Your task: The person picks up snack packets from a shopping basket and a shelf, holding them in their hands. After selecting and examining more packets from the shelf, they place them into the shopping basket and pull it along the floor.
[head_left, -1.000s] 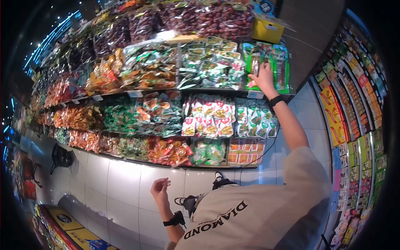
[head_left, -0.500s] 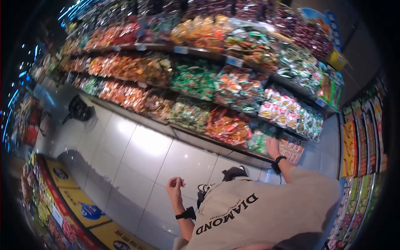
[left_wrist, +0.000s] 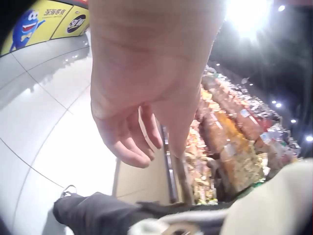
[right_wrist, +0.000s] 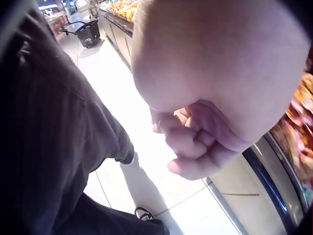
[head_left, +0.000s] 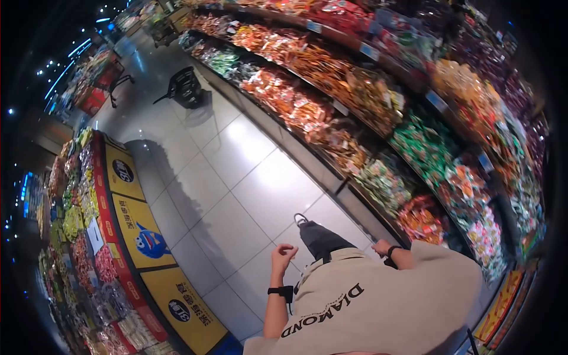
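My left hand (head_left: 283, 258) hangs in front of my body above the tiled floor, its fingers loosely bent and holding nothing. In the left wrist view, its fingers (left_wrist: 132, 147) droop downward. Down at my right side, my right hand (head_left: 384, 247) is close to the lower edge of the snack shelves, near the red-orange snack packs (head_left: 423, 220). The right wrist view shows its fingers (right_wrist: 188, 142) loosely curled with nothing in them. A black shopping basket (head_left: 185, 87) stands on the floor farther along the aisle.
Tiered shelves of bagged snacks (head_left: 296, 100) run along the right. A yellow-fronted display (head_left: 137, 228) with packaged goods lines the left. Between them lies the tiled floor (head_left: 236, 201). A red cart-like object (head_left: 94, 97) stands in the far left background.
My right hand has left the green packages on the upper right shelf and dropped to my side. The view has turned left along the aisle, and the basket appears nearer the middle.
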The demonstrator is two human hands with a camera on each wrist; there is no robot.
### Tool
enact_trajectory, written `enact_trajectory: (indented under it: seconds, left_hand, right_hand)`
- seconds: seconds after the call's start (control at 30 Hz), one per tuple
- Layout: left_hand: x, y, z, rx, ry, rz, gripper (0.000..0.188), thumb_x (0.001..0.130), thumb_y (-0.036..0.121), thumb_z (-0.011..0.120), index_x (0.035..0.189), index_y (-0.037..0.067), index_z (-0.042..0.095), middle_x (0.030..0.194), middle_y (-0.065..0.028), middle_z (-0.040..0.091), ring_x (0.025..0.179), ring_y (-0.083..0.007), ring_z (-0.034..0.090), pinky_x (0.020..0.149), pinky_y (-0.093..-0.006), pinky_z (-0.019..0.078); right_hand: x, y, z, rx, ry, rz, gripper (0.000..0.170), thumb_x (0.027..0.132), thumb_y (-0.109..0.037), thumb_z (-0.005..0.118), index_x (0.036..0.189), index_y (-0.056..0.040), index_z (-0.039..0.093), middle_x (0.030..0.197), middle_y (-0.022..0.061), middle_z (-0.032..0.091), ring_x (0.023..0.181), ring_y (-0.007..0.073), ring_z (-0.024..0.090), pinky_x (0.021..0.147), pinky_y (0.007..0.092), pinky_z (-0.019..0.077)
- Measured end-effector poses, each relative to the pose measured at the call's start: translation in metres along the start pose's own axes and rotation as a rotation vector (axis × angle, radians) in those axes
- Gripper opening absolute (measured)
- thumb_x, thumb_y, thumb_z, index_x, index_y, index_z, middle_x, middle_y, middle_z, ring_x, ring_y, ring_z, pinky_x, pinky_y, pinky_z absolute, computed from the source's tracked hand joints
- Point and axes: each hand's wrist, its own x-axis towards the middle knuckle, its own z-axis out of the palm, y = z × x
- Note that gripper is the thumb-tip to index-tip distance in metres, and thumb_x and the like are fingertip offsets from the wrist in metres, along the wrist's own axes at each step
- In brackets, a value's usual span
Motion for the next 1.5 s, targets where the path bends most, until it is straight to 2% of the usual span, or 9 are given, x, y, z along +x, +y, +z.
enact_trajectory:
  seconds: [0.1,0.2,0.43,0.63,0.8,1.0,1.13,1.3,1.5]
  left_hand:
    - [0.047,-0.048,-0.058,-0.163,-0.01,-0.436,0.012,0.083,-0.005,0.066,0.095,-0.006,0.066,0.092,-0.0149,0.072,0.073,-0.0192,0.069,0.069,-0.0288,0.0572]
    - [0.054,-0.081,-0.136,-0.246,0.274,-0.544,0.013,0.084,-0.007,0.064,0.096,-0.005,0.067,0.091,-0.0144,0.071,0.073,-0.0199,0.069,0.068,-0.0286,0.0585]
    - [0.101,-0.052,-0.234,-0.563,0.651,-0.628,0.012,0.084,-0.008,0.064,0.096,-0.006,0.066,0.095,-0.0147,0.069,0.08,-0.0242,0.069,0.073,-0.0327,0.0617]
    - [0.215,-0.025,-0.287,-0.237,0.63,-0.871,0.013,0.08,0.001,0.073,0.093,0.001,0.072,0.086,-0.011,0.071,0.076,-0.019,0.068,0.066,-0.0304,0.057]
    - [0.338,-0.009,-0.409,-0.245,0.565,-0.656,0.015,0.078,0.008,0.077,0.09,0.001,0.073,0.084,-0.0099,0.071,0.072,-0.0155,0.066,0.066,-0.0276,0.0544]
    - [0.551,0.087,-0.577,-0.38,0.48,-0.53,0.022,0.082,0.006,0.074,0.101,-0.004,0.07,0.089,-0.0116,0.071,0.077,-0.0201,0.068,0.073,-0.0304,0.0574]
    - [0.681,0.181,-0.651,-0.194,0.411,-0.35,0.018,0.085,0.007,0.073,0.098,-0.005,0.067,0.09,-0.014,0.071,0.081,-0.0212,0.07,0.076,-0.0321,0.058]
    - [0.78,0.187,-0.732,-0.16,0.391,-0.41,0.016,0.086,0.004,0.071,0.097,-0.005,0.064,0.092,-0.0153,0.071,0.086,-0.022,0.07,0.079,-0.0321,0.058]
    - [0.829,0.221,-0.802,-0.187,0.538,-0.536,0.024,0.083,-0.004,0.066,0.106,-0.008,0.063,0.102,-0.0166,0.069,0.087,-0.0232,0.07,0.079,-0.0318,0.0581]
  right_hand:
    - [0.107,-0.083,0.002,-0.639,-0.025,-0.454,0.019,0.086,-0.013,0.06,0.08,0.0034,0.068,0.071,0.0144,0.068,0.056,0.0259,0.067,0.051,0.0389,0.0565]
    - [0.107,-0.253,0.01,0.088,0.058,-0.31,0.011,0.086,-0.007,0.052,0.09,-0.0001,0.06,0.067,0.0131,0.065,0.047,0.0201,0.06,0.044,0.0346,0.0502]
    - [0.088,-0.554,0.021,-0.057,-0.137,-0.618,0.011,0.089,-0.006,0.054,0.095,0.0002,0.061,0.068,0.0118,0.068,0.046,0.0152,0.059,0.042,0.0294,0.046]
    - [0.217,-0.656,0.048,-0.213,0.01,-0.486,0.02,0.088,-0.011,0.053,0.084,0.0052,0.064,0.068,0.0164,0.068,0.055,0.0256,0.068,0.051,0.0394,0.0558]
    - [0.228,-0.749,0.068,-0.494,0.066,-0.068,0.024,0.087,-0.015,0.06,0.082,0.0041,0.072,0.069,0.0209,0.069,0.066,0.0298,0.072,0.063,0.0398,0.0586]
    - [0.296,-0.981,0.131,-0.33,0.197,-0.44,0.048,0.09,-0.034,0.059,0.065,0.0062,0.066,0.06,0.0195,0.065,0.055,0.0265,0.068,0.058,0.0375,0.0572]
    - [0.303,-1.195,0.191,0.32,-0.147,-0.446,0.012,0.09,-0.012,0.062,0.096,-0.0024,0.058,0.083,0.0104,0.065,0.073,0.0199,0.065,0.063,0.0315,0.0557]
    - [0.347,-1.43,0.262,0.682,-0.622,-0.299,0.051,0.091,-0.028,0.069,0.128,0.0008,0.048,0.125,0.015,0.056,0.113,0.0242,0.058,0.097,0.0365,0.0495]
    - [0.453,-1.594,0.341,0.916,-0.637,-0.084,0.084,0.088,-0.036,0.074,0.15,-0.0037,0.028,0.159,0.0147,0.024,0.145,0.0272,0.028,0.115,0.0407,0.0334]
